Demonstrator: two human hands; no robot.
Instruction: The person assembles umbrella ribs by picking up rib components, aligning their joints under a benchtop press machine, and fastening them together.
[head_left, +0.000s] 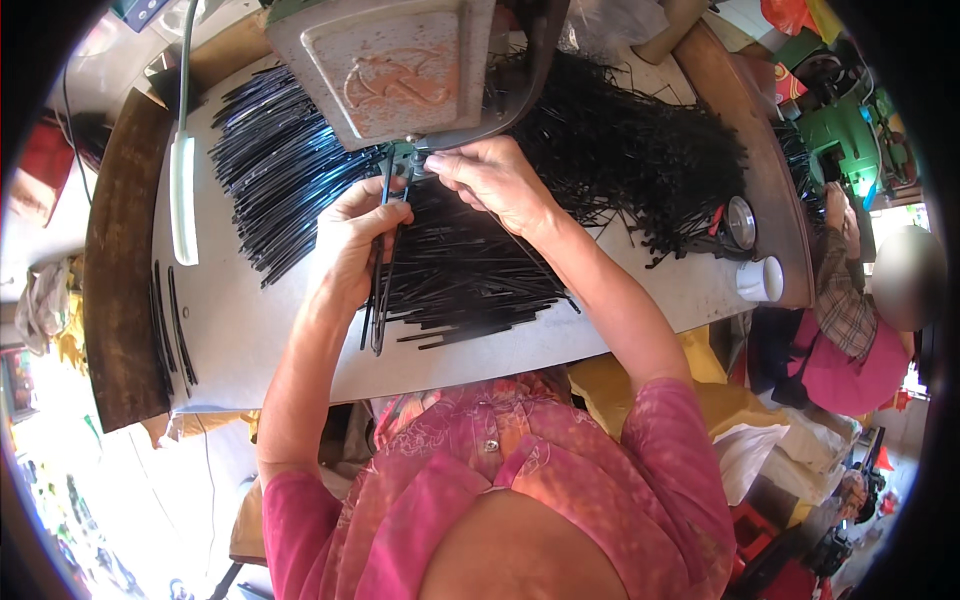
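Observation:
At the head of a bench machine (405, 75), my two hands work close together. My left hand (362, 225) is closed round several thin black rods (380, 300), which hang down toward me and reach up to the machine's metal tool (418, 160). Just right of that tool, my right hand (492, 180) pinches a slim black rod (535, 258) that slants down to the right. Its fingertips are near the tool; whether they touch it, I cannot tell. Beneath my hands lies a heap of loose black rods (465, 275).
Neatly aligned black rods (275, 170) cover the left of the white tabletop (225, 340); a tangled pile (640, 150) fills the right. A white cup (760, 279) and a round metal tin (740, 222) stand by the wooden rim (775, 180). A lamp (184, 200) hangs left. Another person (850, 330) sits far right.

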